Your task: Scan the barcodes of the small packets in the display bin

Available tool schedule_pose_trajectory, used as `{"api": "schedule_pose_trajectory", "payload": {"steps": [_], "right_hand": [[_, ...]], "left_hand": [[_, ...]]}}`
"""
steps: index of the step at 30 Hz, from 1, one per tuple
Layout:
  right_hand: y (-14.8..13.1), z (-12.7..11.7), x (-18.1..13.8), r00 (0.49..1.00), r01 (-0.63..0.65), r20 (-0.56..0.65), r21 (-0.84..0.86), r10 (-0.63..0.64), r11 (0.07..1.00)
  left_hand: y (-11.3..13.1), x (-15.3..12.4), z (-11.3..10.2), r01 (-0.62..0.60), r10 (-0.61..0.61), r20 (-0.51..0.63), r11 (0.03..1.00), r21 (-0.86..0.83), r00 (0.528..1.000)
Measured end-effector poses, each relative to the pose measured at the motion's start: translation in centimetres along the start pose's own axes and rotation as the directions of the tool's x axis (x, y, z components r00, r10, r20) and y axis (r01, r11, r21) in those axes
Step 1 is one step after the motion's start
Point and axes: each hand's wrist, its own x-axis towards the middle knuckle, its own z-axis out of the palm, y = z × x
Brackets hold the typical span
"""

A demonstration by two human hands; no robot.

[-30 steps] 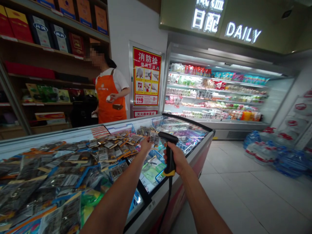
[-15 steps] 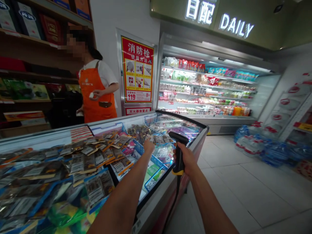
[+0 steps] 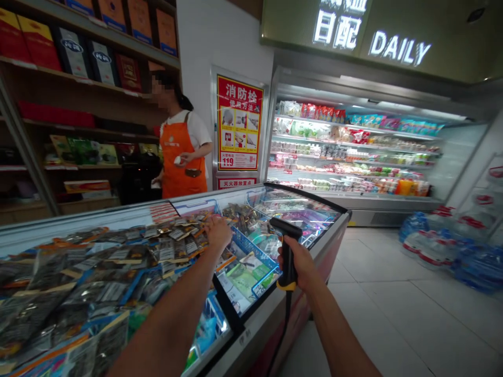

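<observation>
My right hand (image 3: 299, 256) is wrapped round the grip of a black and yellow handheld barcode scanner (image 3: 288, 254), its cord hanging down beside the freezer. My left hand (image 3: 219, 232) reaches over the chest freezer (image 3: 330, 222), above the right end of a pile of packets. Its fingers look slightly apart, and I make out nothing held in them. The flat packets (image 3: 110, 262) have dark contents and orange or blue edges. They lie heaped across the freezer's left side. To the right of my left hand is a blue basket (image 3: 251, 246) among other bagged goods.
Behind the freezer stands a person in an orange apron (image 3: 183, 157), holding something small and white. Shelves with boxes (image 3: 78, 55) rise at the left. A lit refrigerated display (image 3: 353, 139) is at the back. Bottled water packs (image 3: 434, 246) sit on the tiled floor at the right.
My left hand has moved left, from over the blue basket to the packet pile. The scanner stays in my right hand. The view has turned a little to the left.
</observation>
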Motion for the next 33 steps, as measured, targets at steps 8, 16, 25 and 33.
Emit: {"api": "schedule_pose_trajectory", "payload": {"steps": [8,16,25,33], "right_hand": [[0.9,1.5,-1.4,1.0,-0.018,0.016,-0.062,0.019,0.998],[1.0,1.2,-1.7,1.0,0.002,0.003,-0.066,-0.001,0.998],[0.8,3.9,-1.6,0.994,-0.057,0.091,0.048,0.052,0.997],[-0.4,4.2,-2.2,0.993,-0.06,0.106,0.08,0.051,0.995]], "left_hand": [[-1.8,-0.3,-2.2,-0.04,0.025,0.096,0.986,0.159,0.995],[-2.8,0.8,-1.7,-0.056,0.058,0.05,0.998,-0.036,0.997],[-1.0,0.6,-1.0,0.184,-0.28,0.114,0.239,-0.953,0.953],[2.8,-0.6,0.4,0.214,-0.16,0.266,-0.287,-0.934,0.951]]}}
